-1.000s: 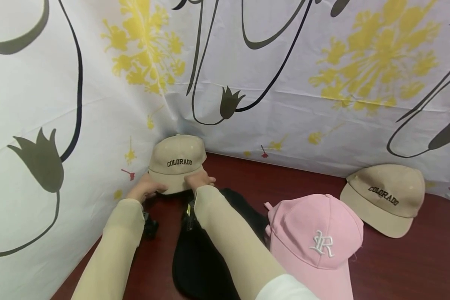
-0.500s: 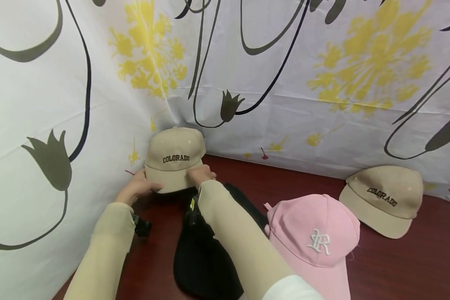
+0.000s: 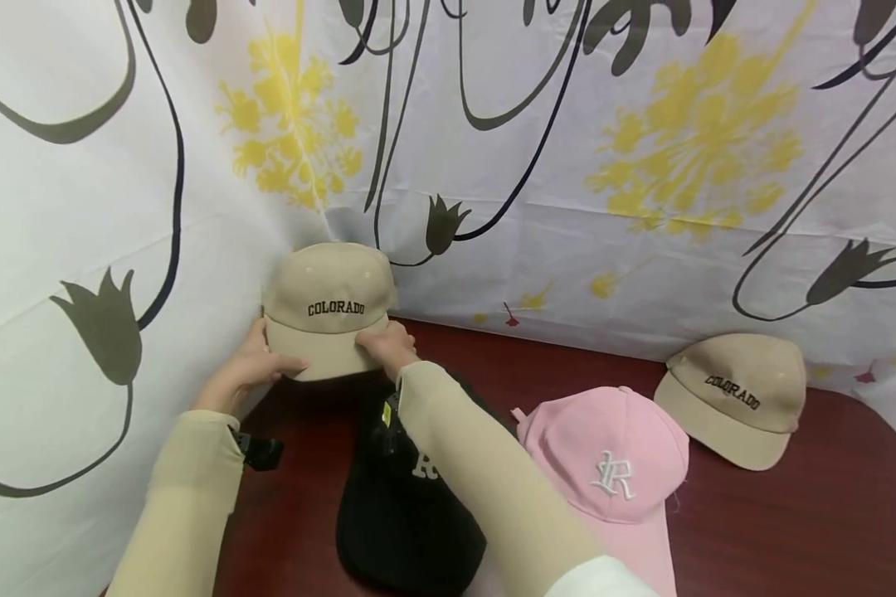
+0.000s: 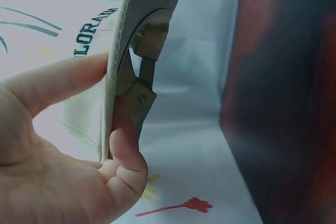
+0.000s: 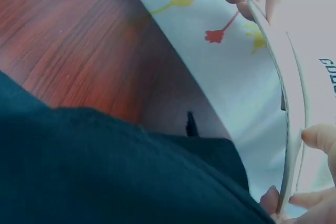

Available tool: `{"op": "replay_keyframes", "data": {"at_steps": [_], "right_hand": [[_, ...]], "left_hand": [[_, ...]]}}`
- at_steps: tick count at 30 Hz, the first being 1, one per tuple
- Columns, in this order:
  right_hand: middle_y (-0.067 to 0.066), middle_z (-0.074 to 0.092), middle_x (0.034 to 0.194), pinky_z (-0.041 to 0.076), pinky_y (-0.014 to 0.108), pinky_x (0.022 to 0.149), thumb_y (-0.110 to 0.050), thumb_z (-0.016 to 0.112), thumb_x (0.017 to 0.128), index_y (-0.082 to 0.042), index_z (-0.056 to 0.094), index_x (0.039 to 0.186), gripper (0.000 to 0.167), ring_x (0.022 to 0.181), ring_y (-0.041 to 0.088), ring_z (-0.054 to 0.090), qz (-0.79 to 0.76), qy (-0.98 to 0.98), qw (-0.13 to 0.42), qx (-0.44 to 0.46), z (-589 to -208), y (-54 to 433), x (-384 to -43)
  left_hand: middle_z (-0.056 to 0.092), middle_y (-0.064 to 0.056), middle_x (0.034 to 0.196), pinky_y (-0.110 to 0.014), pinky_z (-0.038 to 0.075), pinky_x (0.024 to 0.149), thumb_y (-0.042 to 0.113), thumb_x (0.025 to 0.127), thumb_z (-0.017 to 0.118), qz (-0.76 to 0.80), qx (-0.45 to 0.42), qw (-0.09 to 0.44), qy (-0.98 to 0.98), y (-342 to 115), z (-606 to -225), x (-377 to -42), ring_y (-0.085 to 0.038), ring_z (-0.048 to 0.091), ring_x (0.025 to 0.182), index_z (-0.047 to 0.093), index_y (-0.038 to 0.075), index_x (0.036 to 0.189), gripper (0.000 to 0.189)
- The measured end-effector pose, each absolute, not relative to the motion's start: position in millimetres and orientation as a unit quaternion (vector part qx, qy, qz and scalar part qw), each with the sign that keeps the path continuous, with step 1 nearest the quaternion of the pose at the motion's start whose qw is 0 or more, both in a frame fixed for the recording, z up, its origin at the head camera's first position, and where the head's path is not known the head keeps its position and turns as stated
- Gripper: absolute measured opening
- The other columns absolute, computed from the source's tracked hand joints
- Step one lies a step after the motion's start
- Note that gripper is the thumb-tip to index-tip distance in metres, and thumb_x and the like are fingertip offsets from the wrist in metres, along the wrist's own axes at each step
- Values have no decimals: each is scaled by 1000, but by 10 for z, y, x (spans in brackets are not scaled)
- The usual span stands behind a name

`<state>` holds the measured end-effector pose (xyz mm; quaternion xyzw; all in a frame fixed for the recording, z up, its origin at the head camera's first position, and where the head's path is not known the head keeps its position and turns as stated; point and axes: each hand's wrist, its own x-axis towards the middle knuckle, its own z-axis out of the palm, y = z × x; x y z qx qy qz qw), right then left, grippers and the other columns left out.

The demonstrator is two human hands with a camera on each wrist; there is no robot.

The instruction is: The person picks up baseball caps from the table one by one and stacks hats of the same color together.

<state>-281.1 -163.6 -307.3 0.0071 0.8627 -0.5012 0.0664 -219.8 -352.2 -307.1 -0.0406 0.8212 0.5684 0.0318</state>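
Observation:
A beige baseball cap (image 3: 332, 278) lettered COLORADO faces me in the back left corner, a little above the table. My left hand (image 3: 250, 365) grips the left side of its brim, thumb on top and fingers curled beneath. On the brim's right side, my right hand (image 3: 391, 344) pinches the edge in the same way. The left wrist view shows the cap's underside, with an adjuster strap (image 4: 146, 74) and a snap at the rear opening. Seen from the right wrist, the brim (image 5: 289, 119) is nearly edge-on between both hands.
A black cap (image 3: 403, 522) lies under my right forearm. Beside it sits a pink cap (image 3: 605, 448) with a white emblem. Another beige COLORADO cap (image 3: 739, 398) rests at the back right of the dark red table (image 3: 829, 514). Patterned white cloth (image 3: 538, 274) walls the back and left.
Both hands have raised the beige cap slightly and shifted it left. The head view has also shifted. More of the black cap, including a white letter, now shows.

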Motion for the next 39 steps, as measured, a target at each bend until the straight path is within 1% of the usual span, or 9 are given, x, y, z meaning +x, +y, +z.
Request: {"op": "replay_keyframes", "data": {"at_steps": [3, 6, 10, 14, 18, 27, 34, 37, 39], "right_hand": [[8, 56, 94, 46, 32, 70, -21, 67, 77, -5, 58, 111, 39, 81, 21, 52, -527, 846, 72, -18, -3008, -1540, -2772], [10, 57, 100, 47, 33, 70, -21, 67, 79, -5, 54, 121, 46, 79, 21, 53, -561, 821, 91, -50, -2931, -1416, -2759], [10, 57, 95, 44, 34, 62, -20, 66, 82, -6, 51, 126, 49, 68, 19, 51, -598, 789, 114, -84, -2812, -1208, -2744], [8, 54, 87, 38, 32, 53, -21, 66, 83, -12, 46, 131, 53, 58, 17, 45, -603, 782, 127, -94, -2724, -998, -2699], [8, 53, 89, 39, 32, 51, -22, 67, 84, -16, 41, 137, 60, 60, 17, 47, -600, 784, 132, -90, -2641, -820, -2641], [7, 54, 87, 41, 32, 52, -25, 68, 83, -24, 37, 139, 64, 59, 16, 49, -593, 790, 131, -77, -2548, -444, -2532], [10, 54, 93, 43, 31, 52, -25, 65, 86, -22, 35, 140, 62, 65, 17, 52, -584, 799, 120, -86, -2492, -134, -2414], [10, 55, 92, 42, 30, 52, -25, 64, 86, -23, 34, 141, 62, 65, 17, 52, -577, 803, 113, -94, -2464, 8, -2362], [10, 55, 93, 42, 30, 53, -25, 63, 86, -23, 34, 140, 62, 66, 17, 52, -571, 808, 109, -96, -2451, 100, -2333]], "left_hand": [[29, -21, 121, -23, 39, 51, 6, 80, 67, 582, -22, 27, 813, -3474, -2996, -2139, -5, 38, 50, -5, 6, 142, 96], [30, -21, 124, -25, 41, 56, 6, 80, 67, 576, -1, 19, 817, -3402, -2899, -2086, -9, 43, 63, -4, 6, 142, 95], [23, -26, 136, -31, 43, 70, 11, 81, 68, 552, 25, 12, 833, -3272, -2776, -2046, -24, 44, 97, -7, 9, 144, 98], [22, -28, 138, -39, 43, 76, 14, 80, 68, 538, 47, 17, 841, -3133, -2699, -2014, -36, 38, 112, -9, 8, 144, 101], [14, -29, 142, -48, 41, 83, 14, 81, 68, 537, 62, 27, 841, -3003, -2620, -1962, -40, 31, 120, -13, 7, 144, 102], [19, -28, 138, -48, 42, 79, 14, 80, 68, 532, 104, 15, 840, -2691, -2520, -1886, -38, 35, 116, -3, 3, 143, 96], [19, -26, 136, -36, 43, 67, 13, 79, 69, 522, 152, -2, 840, -2455, -2462, -1895, -35, 41, 98, -2, 4, 143, 97], [22, -27, 133, -39, 40, 81, 11, 76, 71, 518, 166, -17, 839, -2326, -2452, -1884, -34, 37, 106, 3, -3, 141, 94], [24, -27, 132, -42, 33, 92, 10, 75, 71, 510, 181, -29, 840, -2245, -2453, -1885, -34, 33, 112, 7, -7, 138, 92]]}}
